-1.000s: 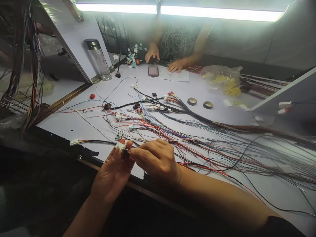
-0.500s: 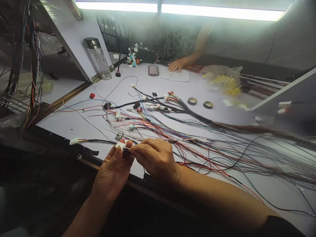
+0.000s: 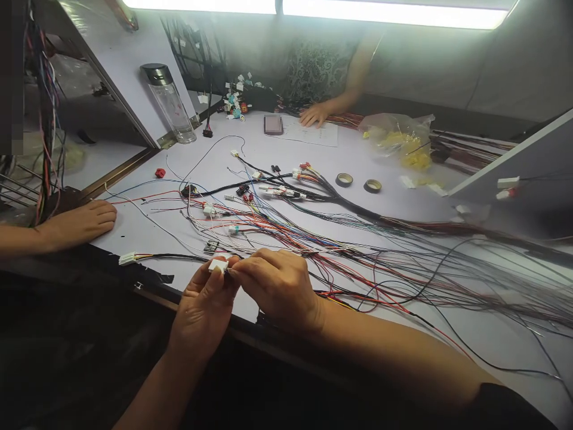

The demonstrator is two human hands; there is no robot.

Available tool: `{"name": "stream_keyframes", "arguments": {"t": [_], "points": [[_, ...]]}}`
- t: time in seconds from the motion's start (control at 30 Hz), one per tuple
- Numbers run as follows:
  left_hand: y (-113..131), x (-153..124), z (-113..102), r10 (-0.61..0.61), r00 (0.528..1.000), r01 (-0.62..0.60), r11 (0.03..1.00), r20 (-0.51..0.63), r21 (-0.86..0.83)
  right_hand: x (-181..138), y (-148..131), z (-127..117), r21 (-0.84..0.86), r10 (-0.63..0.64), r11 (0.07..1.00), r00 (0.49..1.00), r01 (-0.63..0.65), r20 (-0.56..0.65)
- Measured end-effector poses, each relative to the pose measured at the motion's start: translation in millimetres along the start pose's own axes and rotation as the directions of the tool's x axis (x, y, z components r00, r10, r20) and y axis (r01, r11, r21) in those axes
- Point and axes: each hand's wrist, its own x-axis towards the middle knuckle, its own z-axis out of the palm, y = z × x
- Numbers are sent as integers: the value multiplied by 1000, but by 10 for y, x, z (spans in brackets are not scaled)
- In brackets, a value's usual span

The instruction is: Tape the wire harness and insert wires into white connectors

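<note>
Above the table's near edge, my left hand [image 3: 201, 313] pinches a white plastic connector housing [image 3: 218, 266] between thumb and fingers. My right hand [image 3: 282, 286] is closed at the housing's right side, its fingertips on what looks like a thin dark wire [image 3: 229, 271]. The fingers mostly cover that wire, and whether its end sits inside the housing I cannot tell. Just beyond both hands lies a wiring harness [image 3: 358, 209] with loose red, blue, white and black wires. A white multi-pin connector [image 3: 129, 258] on a black-sleeved lead lies to the left of my left hand.
Another person's hand [image 3: 85, 226] rests on the table's left edge. Across the table, a co-worker's hand [image 3: 314, 113] lies on a paper sheet [image 3: 329, 134]. Two tape rolls [image 3: 344, 180], a glass bottle [image 3: 172, 110], a red connector [image 3: 160, 173] and a plastic bag [image 3: 398, 137] stand about.
A person's hand has come into view at the left table edge. The camera view has shifted slightly. My hands keep nearly the same hold, with the right fingertips closer to the housing.
</note>
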Motion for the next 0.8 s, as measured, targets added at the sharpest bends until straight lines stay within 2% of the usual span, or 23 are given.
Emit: {"name": "stream_keyframes", "arguments": {"t": [0.13, 0.23, 0.5, 0.8], "points": [[12, 7, -15, -22, 1000, 22, 999, -6, -26, -8, 16, -16, 112, 88, 989, 994, -95, 66], [29, 15, -19, -40, 999, 40, 999, -7, -34, -12, 12, -32, 107, 138, 983, 982, -152, 127], [28, 22, 1, -19, 999, 19, 1000, -48, -3, 5, -13, -24, 60, 110, 991, 988, -117, 110], [-5, -5, -25, -13, 1000, 14, 999, -11, 43, -14, -42, -27, 114, 154, 979, 980, -169, 126]]}}
